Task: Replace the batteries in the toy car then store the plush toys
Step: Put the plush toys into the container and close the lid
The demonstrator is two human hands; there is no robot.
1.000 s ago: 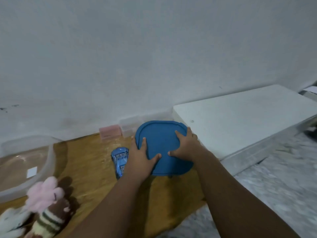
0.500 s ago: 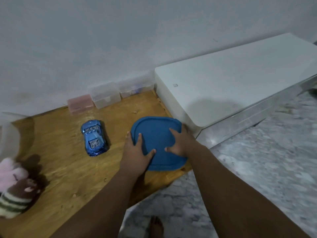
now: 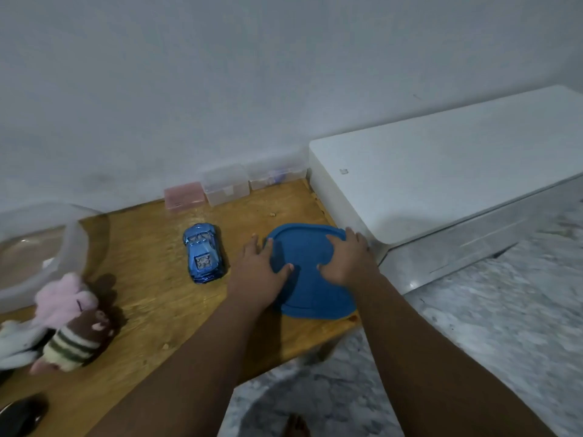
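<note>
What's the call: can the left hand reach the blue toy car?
Probably yes. The left hand lies on the left edge of the blue lid; the toy car stands just to its left on the wooden table, nothing between them.

Dim, cool light in here; soft shadows fall right of the glossy blue plastic toy car [image 3: 203, 252]. The grey marbled floor [image 3: 504, 310] blurs toward the bowed edges.

Left forearm [image 3: 189, 357] in from 7 o'clock, right forearm [image 3: 426, 357] from 5 o'clock, both bare right up to frame edge. Left grip [image 3: 257, 269] and right grip [image 3: 345, 260] bare too. Bare foot [image 3: 296, 425], toes only, at 6 o'clock.
</note>
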